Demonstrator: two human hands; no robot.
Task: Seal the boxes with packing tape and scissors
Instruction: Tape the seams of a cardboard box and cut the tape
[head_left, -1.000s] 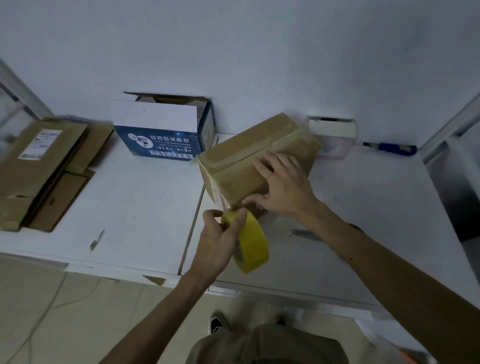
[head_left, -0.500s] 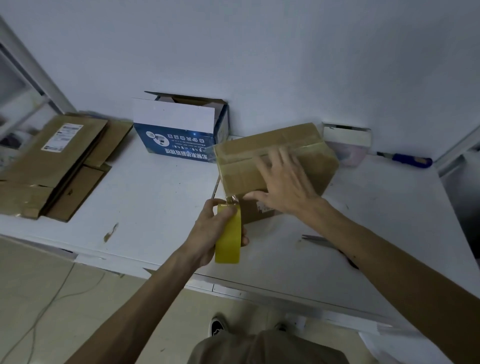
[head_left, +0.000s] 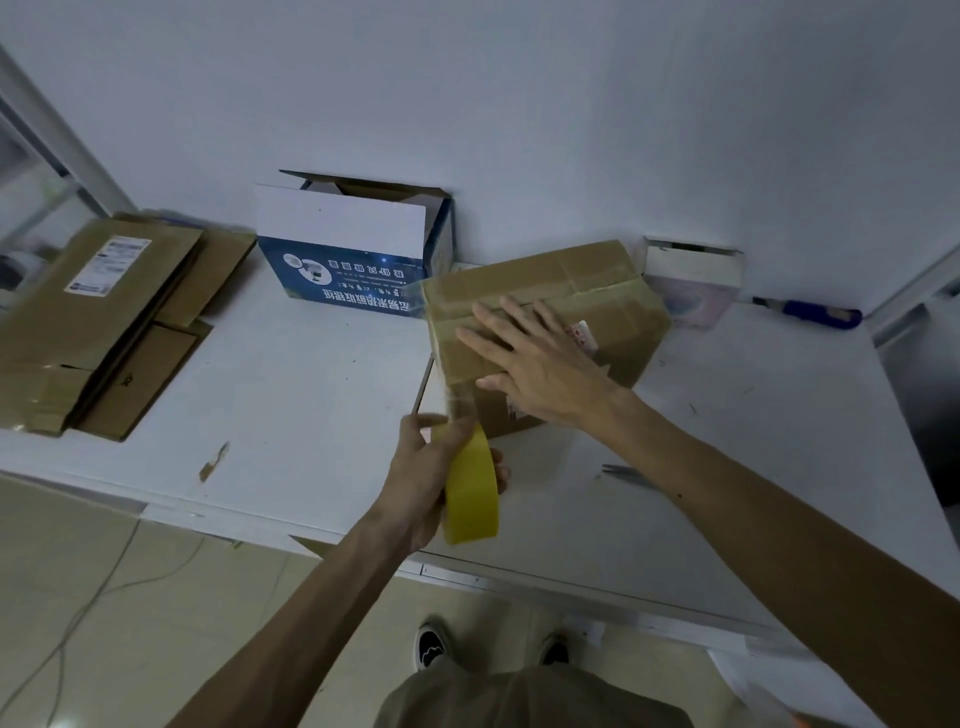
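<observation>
A brown cardboard box (head_left: 582, 291) lies closed on the white table (head_left: 311, 415), turned at an angle. My right hand (head_left: 535, 364) presses flat on its near top with fingers spread. My left hand (head_left: 426, 483) grips a yellow roll of packing tape (head_left: 470, 493) just in front of the box's near left corner. A clear strip of tape (head_left: 449, 374) runs from the roll up over that corner. The scissors (head_left: 631, 474) lie on the table to the right, partly hidden under my right forearm.
An open blue and white box (head_left: 353, 260) stands at the wall behind. Flattened cardboard (head_left: 98, 322) is stacked at the left. A small white box (head_left: 693, 280) and a blue-handled tool (head_left: 810, 314) lie at the back right. The table's front edge is near my left wrist.
My left hand has pulled the roll back toward me, drawing out more tape. My right hand has slid up and opened flat on the box top. The box has turned slightly.
</observation>
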